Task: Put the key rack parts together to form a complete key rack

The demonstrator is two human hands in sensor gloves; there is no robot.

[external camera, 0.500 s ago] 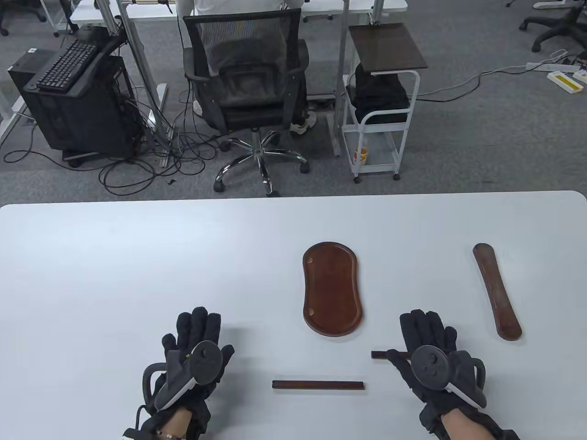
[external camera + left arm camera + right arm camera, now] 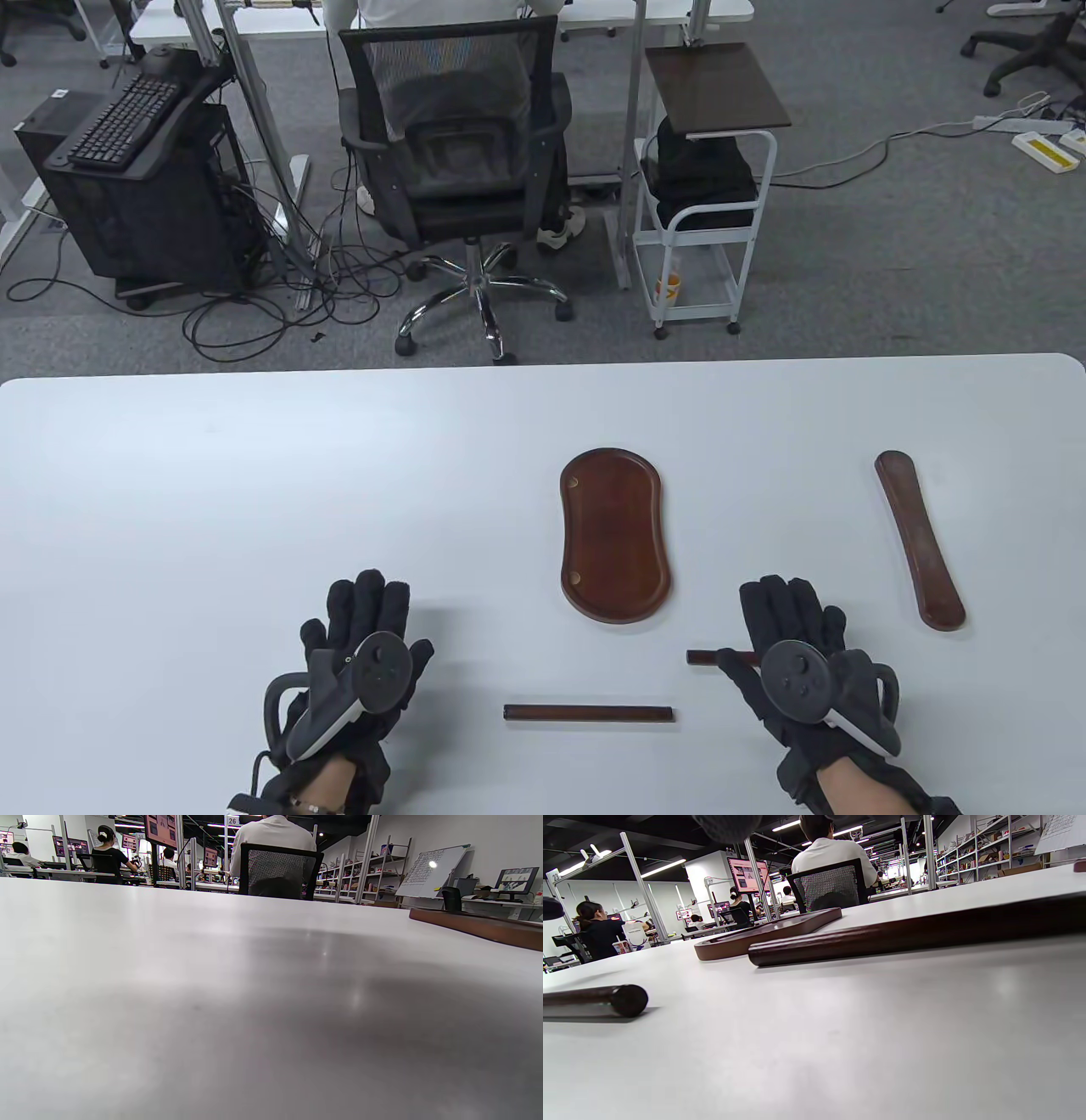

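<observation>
- Left hand (image 2: 361, 654) flat on the table (image 2: 212, 509), fingers spread, gripping nothing.
- Right hand (image 2: 793, 654) likewise flat and open, lying over one end of a short dark rod (image 2: 702, 657); gripping nothing as far as visible.
- Second rod (image 2: 590, 713) between the hands, near the front edge.
- Oval wooden tray (image 2: 615, 535) further back at centre; long curved slat (image 2: 919, 539) well apart to the right.
- All parts separate; nothing fitted yet.
- Probably stiff, light, polished wood, so likely a bit slippery under gloves.
- Best taken: rods pinched at mid-length, tray by its raised rim, slat around its narrow middle.
</observation>
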